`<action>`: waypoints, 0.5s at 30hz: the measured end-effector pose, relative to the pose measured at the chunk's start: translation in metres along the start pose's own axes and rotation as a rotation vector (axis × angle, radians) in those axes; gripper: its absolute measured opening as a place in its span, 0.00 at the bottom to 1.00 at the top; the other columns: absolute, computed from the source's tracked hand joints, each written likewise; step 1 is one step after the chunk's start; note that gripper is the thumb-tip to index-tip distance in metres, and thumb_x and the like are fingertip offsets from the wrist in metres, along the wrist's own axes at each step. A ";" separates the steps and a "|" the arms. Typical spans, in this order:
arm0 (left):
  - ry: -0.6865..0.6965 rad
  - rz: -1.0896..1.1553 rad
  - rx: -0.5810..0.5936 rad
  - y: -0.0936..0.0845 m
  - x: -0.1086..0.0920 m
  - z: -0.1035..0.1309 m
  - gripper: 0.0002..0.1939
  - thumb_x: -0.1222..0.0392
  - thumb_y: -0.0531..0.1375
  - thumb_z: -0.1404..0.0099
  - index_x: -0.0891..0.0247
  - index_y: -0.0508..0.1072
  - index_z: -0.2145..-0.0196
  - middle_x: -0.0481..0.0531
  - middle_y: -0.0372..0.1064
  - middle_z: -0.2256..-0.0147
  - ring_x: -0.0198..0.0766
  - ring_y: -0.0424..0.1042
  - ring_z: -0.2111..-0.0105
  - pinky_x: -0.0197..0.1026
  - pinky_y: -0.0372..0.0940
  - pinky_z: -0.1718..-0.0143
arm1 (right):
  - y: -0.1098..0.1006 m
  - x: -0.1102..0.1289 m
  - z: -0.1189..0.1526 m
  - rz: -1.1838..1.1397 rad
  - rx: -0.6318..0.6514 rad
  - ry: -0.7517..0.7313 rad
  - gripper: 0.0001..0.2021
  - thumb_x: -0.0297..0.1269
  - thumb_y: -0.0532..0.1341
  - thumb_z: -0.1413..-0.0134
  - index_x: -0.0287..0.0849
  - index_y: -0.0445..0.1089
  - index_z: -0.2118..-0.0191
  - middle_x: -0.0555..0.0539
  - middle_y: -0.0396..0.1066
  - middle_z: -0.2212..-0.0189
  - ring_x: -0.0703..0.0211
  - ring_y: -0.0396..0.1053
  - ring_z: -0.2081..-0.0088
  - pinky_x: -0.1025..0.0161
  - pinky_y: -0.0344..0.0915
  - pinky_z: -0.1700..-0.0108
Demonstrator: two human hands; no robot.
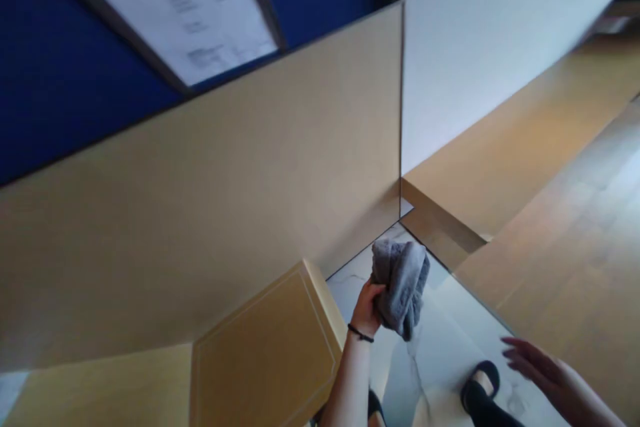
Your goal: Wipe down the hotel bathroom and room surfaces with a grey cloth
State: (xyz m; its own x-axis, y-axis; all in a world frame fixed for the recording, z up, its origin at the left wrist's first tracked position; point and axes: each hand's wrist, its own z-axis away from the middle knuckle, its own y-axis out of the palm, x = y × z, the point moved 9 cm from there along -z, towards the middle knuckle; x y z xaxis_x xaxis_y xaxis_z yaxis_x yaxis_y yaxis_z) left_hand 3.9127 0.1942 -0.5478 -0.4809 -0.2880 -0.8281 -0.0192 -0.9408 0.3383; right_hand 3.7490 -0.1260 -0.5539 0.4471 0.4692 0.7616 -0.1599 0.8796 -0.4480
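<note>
Low in the frame and right of its middle, as the head camera is showing, a left hand [369, 307] is gripping a folded grey cloth [401, 285] by its lower left edge. The thumb is lying on top of the cloth and the other fingers are mostly hiding beneath it, so how they are bending cannot be told. The bulk of the cloth is extending up and to the right of the hand, its thick, soft folds bulging and its lower end hanging down. A dark band [361, 333] is circling the left wrist.

At the lower right of the frame, a right hand [537, 364] is reaching in empty, well apart from the cloth. Its fingers are stretching out toward the left and lying close together, looking somewhat blurred.

Beneath both hands, a pale veined floor [413, 373] is showing, with a dark shoe [480, 385] standing between them near the bottom edge. At the lower left, a tan box-like piece [265, 353] is sitting beside the left forearm. Behind it, a beige panel [210, 213] is spanning the middle left, and a framed sheet of print [185, 7] is showing against blue at the upper left. Wooden flooring [570, 247] is filling the right side.
</note>
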 end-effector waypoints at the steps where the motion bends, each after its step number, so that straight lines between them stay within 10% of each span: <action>1: 0.007 0.093 0.019 0.033 -0.006 0.000 0.26 0.49 0.60 0.48 0.67 0.73 0.55 0.60 0.74 0.55 0.49 0.71 0.53 0.48 0.65 0.49 | -0.024 0.009 -0.018 -0.044 -0.012 -0.032 0.28 0.66 0.55 0.50 0.48 0.71 0.57 0.43 0.76 0.61 0.47 0.74 0.60 0.54 0.75 0.56; 6: -0.109 0.394 0.233 0.212 -0.009 -0.009 0.21 0.50 0.66 0.46 0.67 0.76 0.59 0.59 0.76 0.57 0.52 0.71 0.51 0.51 0.61 0.45 | -0.150 0.115 -0.067 0.201 -0.189 -0.461 0.33 0.48 0.57 0.43 0.45 0.50 0.35 0.39 0.56 0.38 0.48 0.58 0.39 0.48 0.62 0.40; 9: -0.092 0.208 0.349 0.287 -0.018 -0.025 0.22 0.50 0.64 0.41 0.67 0.75 0.54 0.60 0.75 0.55 0.50 0.72 0.52 0.49 0.62 0.46 | -0.181 0.153 -0.076 0.303 -0.045 -0.564 0.22 0.35 0.56 0.47 0.43 0.64 0.45 0.41 0.66 0.45 0.51 0.63 0.44 0.53 0.62 0.42; 12: -0.008 -0.100 0.283 0.303 -0.036 -0.061 0.24 0.45 0.62 0.40 0.68 0.76 0.56 0.59 0.76 0.57 0.47 0.72 0.56 0.46 0.64 0.50 | -0.206 0.142 -0.092 0.229 0.072 -0.435 0.09 0.36 0.51 0.44 0.41 0.68 0.64 0.47 0.73 0.68 0.56 0.70 0.65 0.61 0.66 0.60; 15: 0.129 -0.413 0.048 0.277 -0.068 -0.112 0.26 0.38 0.61 0.44 0.69 0.77 0.67 0.56 0.75 0.68 0.44 0.72 0.63 0.42 0.66 0.60 | -0.259 0.117 -0.119 0.160 -0.062 -0.324 0.17 0.48 0.50 0.41 0.40 0.68 0.68 0.48 0.70 0.74 0.56 0.68 0.71 0.61 0.63 0.67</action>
State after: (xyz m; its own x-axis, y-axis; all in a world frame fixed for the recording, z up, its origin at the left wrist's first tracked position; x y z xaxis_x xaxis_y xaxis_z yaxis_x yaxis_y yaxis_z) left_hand 4.0381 -0.0670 -0.4472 -0.3105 0.0880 -0.9465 -0.2291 -0.9733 -0.0154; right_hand 3.9481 -0.3083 -0.4042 0.1175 0.6095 0.7840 -0.1470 0.7915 -0.5932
